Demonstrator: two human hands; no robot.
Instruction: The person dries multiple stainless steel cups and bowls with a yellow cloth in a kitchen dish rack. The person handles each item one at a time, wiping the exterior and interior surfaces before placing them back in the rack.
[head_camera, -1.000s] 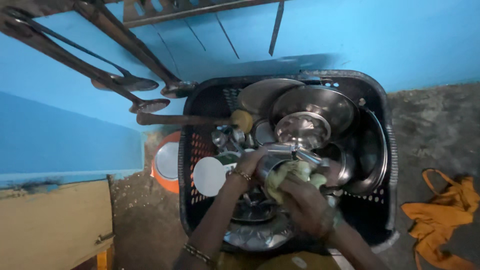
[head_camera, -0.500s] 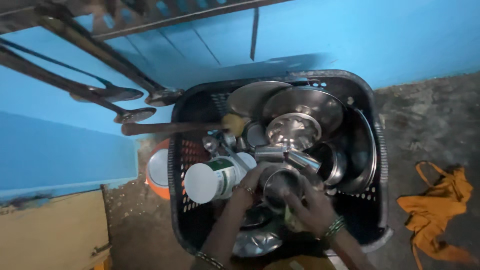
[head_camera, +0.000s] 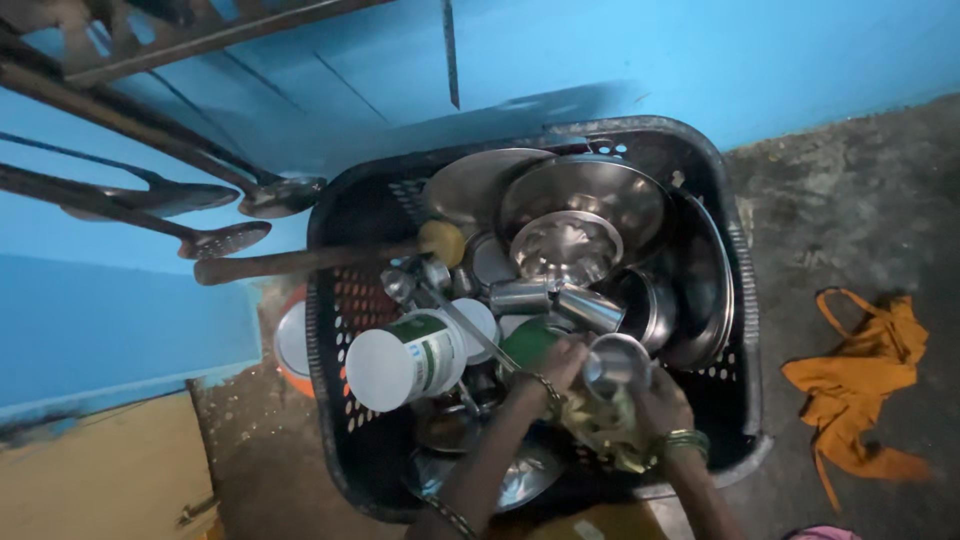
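Observation:
A black plastic basket (head_camera: 735, 300) stands on the ground, full of steel plates, bowls and cups. My left hand (head_camera: 560, 365) grips the rim of a small steel cup (head_camera: 615, 362) over the basket's near side. My right hand (head_camera: 655, 405) presses a yellow-green scrub cloth (head_camera: 605, 425) against the cup from below. A white canister with a green label (head_camera: 400, 360) lies on its side just left of my left hand. A large steel bowl (head_camera: 565, 245) sits upside down in the middle of the pile.
Long-handled steel ladles (head_camera: 215, 240) hang at the left against the blue wall (head_camera: 700, 60). A wooden rolling pin (head_camera: 300, 262) juts out over the basket's left rim. An orange cloth (head_camera: 860, 380) lies on the concrete at the right. An orange-rimmed plate (head_camera: 290, 345) sits left of the basket.
Both hands have shifted right and nearer with the cup and cloth. The white canister, hidden before, now lies in plain view. The camera has tilted.

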